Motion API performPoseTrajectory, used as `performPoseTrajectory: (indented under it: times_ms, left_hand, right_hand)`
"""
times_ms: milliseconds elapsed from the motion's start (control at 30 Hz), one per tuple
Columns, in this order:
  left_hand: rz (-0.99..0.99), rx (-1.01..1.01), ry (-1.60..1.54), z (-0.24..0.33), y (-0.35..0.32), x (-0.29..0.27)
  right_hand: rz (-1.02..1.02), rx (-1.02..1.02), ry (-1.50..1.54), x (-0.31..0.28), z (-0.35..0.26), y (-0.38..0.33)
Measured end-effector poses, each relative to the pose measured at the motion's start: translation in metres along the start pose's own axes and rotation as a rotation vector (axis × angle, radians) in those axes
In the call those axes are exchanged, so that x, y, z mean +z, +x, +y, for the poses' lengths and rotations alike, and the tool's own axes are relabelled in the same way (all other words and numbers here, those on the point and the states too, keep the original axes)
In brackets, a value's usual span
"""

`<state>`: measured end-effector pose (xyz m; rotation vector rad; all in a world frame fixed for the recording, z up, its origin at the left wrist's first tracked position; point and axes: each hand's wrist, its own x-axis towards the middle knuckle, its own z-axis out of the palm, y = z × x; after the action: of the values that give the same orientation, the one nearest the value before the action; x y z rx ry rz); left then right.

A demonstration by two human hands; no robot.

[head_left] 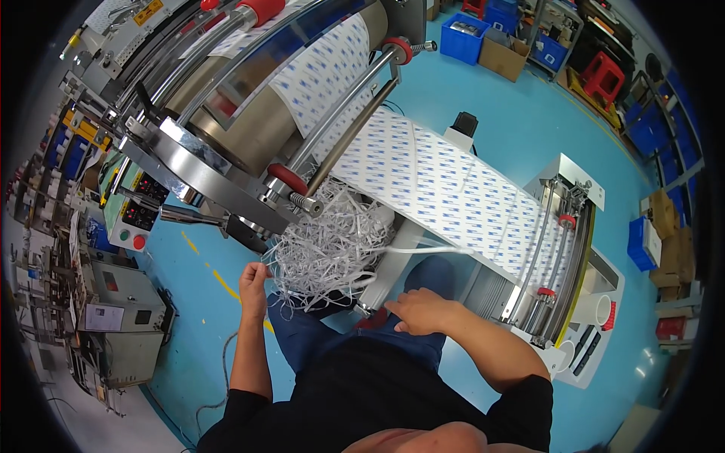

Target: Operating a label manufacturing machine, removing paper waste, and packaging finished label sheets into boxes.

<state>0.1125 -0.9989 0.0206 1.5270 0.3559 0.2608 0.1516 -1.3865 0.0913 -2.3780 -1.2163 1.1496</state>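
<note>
A large tangle of thin white paper strips (pixel 328 249) bulges out under the printing machine, over my lap. At its left edge is my left hand (pixel 254 288), raised with the fingers curled closed; whatever may be in them is hidden. Right of the tangle, my right hand (pixel 420 311) is held palm down, thumb and forefinger apart and nothing seen in them. Its fingertips are close to the end of a pale metal bar (pixel 393 272). Above stretches a white web with small blue prints (pixel 453 200), running from the big metal roller (pixel 249 128) to the right-hand roller unit (pixel 547 257).
A steel side frame with a handle (pixel 192 216) juts out above my left hand. Left of me stand a control panel with red and green buttons (pixel 136 219) and a grey machine cabinet (pixel 124 325). Blue bins (pixel 462 38) and cardboard boxes (pixel 502 59) are on the far floor.
</note>
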Motion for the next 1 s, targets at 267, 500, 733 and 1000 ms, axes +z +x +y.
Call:
performPoseTrajectory:
  times_ms: [267, 500, 733, 1000]
  left_hand:
    - [0.130, -0.065, -0.224, -0.005, 0.065, -0.115]
    - [0.216, -0.341, -0.595, -0.048, 0.061, -0.143]
    - [0.471, -0.155, 0.071, -0.025, 0.062, -0.129]
    - [-0.401, 0.442, 0.688, 0.072, 0.055, 0.089]
  right_hand:
    - [-0.008, -0.006, 0.017, -0.051, -0.030, 0.062]
    - [-0.042, -0.021, 0.023, -0.053, -0.028, 0.071]
    - [-0.019, -0.045, 0.038, -0.054, -0.032, 0.071]
    - [-0.013, -0.067, 0.062, -0.042, -0.025, 0.068]
